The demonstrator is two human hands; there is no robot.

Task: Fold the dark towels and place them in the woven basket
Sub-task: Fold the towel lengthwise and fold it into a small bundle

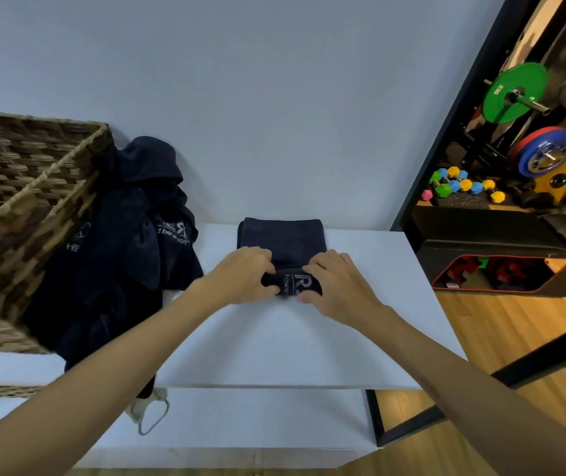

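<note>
Left grip (245, 274) and right grip (335, 281) both curled on rolled near end of dark towel (283, 240), flat on white counter (274, 338). Unfolded towels (120, 242) heaped beside woven basket (17, 207), at left.

Dark navy towel (283, 243) flat on the white table (274, 338), near edge rolled up, white "R" logo showing. Heap of unfolded dark towels (120, 235) left of it, slumped against the woven basket (17, 201), which stands tilted.
</note>
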